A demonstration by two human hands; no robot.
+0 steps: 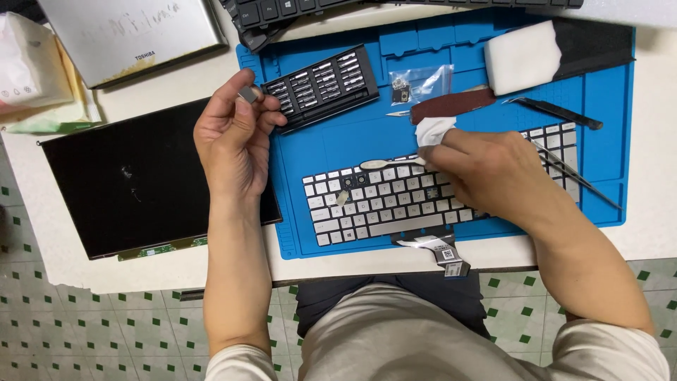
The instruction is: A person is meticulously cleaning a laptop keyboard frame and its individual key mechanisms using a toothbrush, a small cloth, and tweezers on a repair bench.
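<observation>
a person sits at a white table, seen from above, with a blue work mat (pixel 606 106) as the main landmark. far left of the mat, at the table's corner, lies a closed silver laptop lid (pixel 134 35). below it, just left of the mat and overlapping its left edge, lies a bare black screen panel (pixel 134 183).

the left hand (pixel 236 137) is raised over the mat's left edge, palm up, with thumb and fingertips pinched on a small grey key cap (pixel 248 93). just right of that hand, on the mat's upper left part, sits an open black bit case (pixel 321 86) holding rows of silver screwdriver bits.

on the mat's lower half lies a loose silver keyboard (pixel 374 204) with white keys; a few keys are missing near its upper left, showing dark gaps, and one loose cap rests on it. a ribbon cable (pixel 441 250) hangs from the keyboard past the mat's lower edge.

the right hand (pixel 493 173) rests on the keyboard's right half, fingers closed around a white cloth (pixel 431 130) and a pale flat pry tool (pixel 388 164) whose tip lies along the top key row.

on the mat's upper middle, a small clear bag (pixel 421 83) holds dark small parts. right of it lie a dark red pouch (pixel 451 106) and a white foam block (pixel 522 56). tweezers (pixel 575 173) lie by the mat's right edge.
</observation>
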